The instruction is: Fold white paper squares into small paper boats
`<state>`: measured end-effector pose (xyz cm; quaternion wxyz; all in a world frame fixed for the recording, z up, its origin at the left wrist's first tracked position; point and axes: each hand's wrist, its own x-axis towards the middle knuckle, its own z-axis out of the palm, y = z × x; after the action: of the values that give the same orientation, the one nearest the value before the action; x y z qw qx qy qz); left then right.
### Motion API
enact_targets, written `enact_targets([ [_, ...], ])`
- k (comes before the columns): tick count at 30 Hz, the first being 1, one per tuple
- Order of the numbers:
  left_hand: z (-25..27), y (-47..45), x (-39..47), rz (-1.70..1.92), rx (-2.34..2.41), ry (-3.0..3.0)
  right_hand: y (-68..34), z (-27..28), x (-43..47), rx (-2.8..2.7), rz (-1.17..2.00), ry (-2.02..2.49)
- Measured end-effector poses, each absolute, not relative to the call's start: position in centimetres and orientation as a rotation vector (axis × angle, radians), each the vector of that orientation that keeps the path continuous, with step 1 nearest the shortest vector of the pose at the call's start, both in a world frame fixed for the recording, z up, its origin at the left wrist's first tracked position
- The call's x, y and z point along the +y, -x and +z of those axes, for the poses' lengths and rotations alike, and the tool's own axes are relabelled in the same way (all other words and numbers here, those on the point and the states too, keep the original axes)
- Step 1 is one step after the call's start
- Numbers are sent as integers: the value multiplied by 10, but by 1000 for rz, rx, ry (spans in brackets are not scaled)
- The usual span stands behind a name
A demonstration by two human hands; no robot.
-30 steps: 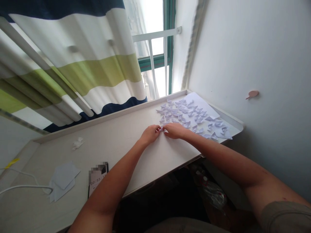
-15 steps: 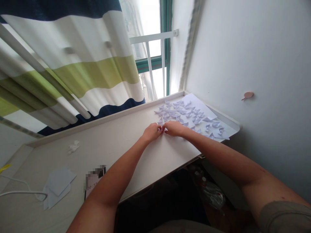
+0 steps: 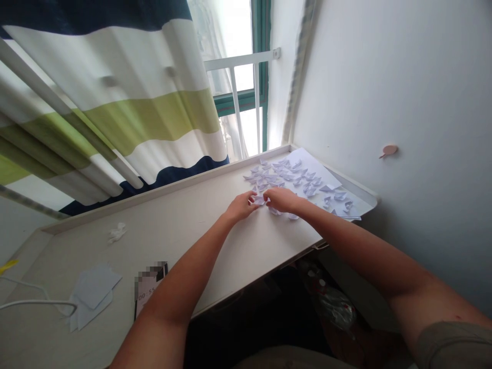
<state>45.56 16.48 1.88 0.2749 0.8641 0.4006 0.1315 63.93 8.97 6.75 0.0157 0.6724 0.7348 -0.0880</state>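
Between my two hands is a small white folded paper boat (image 3: pixel 259 200), low over the table. My left hand (image 3: pixel 241 206) has its fingertips closed on the boat's left end. From the other side, my right hand (image 3: pixel 280 199) pinches the right end, and its fingers hide part of the paper. Many more white paper boats (image 3: pixel 269 178) lie loosely spread just beyond my hands and to the right. A few boats (image 3: pixel 293 217) sit partly under my right wrist.
The white table (image 3: pixel 184 225) has a raised back rim. White sheets (image 3: pixel 321 169) lie at the right corner, paper pieces (image 3: pixel 94 292) at the left by a white cable (image 3: pixel 38 304). A phone (image 3: pixel 148 287) showing a timer is beside my left forearm. Crumpled tissue (image 3: pixel 116 233) lies further back.
My hands have drawn slightly apart, so the paper boat between them now shows. My right hand has shifted a little to the right, uncovering boats below it.
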Motion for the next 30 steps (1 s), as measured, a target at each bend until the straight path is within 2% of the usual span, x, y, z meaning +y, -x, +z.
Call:
enact_targets([
  [7, 33, -435, 160, 461, 1147, -2298, -634, 91, 68, 2313, -264, -2243],
  [13, 58, -345, 139, 667, 1292, -2180, -575, 79, 79, 2537, -391, -2087],
  [16, 60, -272, 119, 855, 1444, -2052, -515, 74, 95, 2719, -539, -1826],
  [22, 42, -111, 51, 933, 1987, -1810, -355, 71, 116, 2927, -608, -1235],
  [27, 21, -41, 11, 621, 2171, -1800, -246, 46, 128, 3063, -554, -687],
  [30, 13, -30, 7, 470, 2171, -1854, -212, 29, 138, 3039, -453, -555],
])
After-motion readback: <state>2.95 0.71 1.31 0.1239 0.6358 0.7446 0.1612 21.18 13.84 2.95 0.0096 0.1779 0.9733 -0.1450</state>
